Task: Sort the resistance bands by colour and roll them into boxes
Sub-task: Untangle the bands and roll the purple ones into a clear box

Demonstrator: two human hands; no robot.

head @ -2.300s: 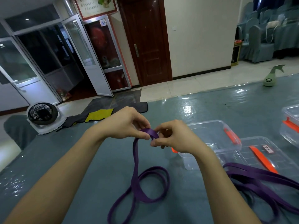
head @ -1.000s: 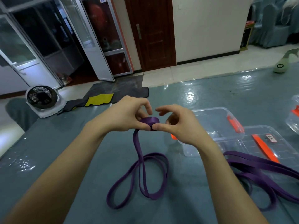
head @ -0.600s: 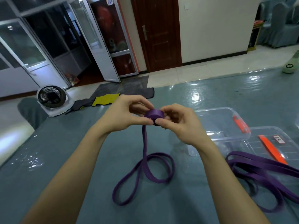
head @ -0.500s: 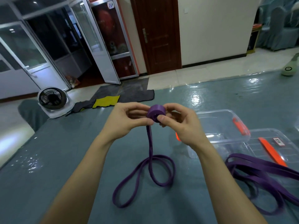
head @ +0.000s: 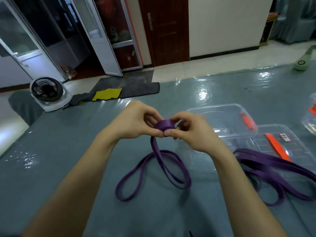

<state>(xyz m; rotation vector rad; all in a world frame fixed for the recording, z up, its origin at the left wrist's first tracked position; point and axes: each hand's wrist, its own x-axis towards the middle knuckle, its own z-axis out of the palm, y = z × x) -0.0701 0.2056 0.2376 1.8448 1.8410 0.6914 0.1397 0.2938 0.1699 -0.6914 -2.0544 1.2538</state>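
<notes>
In the head view, at frame centre, the left hand [head: 135, 122] and right hand [head: 189, 134] both pinched the small coil of a flat purple rubber resistance band [head: 165, 125]. Its unrolled loops trailed on the grey-blue bench [head: 59, 151] below. The rolling looked partly done. The next move would call for winding in the slack, then dropping the coil into the clear plastic box [head: 222, 108] at right.

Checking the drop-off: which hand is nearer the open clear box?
Right. The right hand is beside the open clear box; the left hand is farther left, beyond the purple roll.
</notes>
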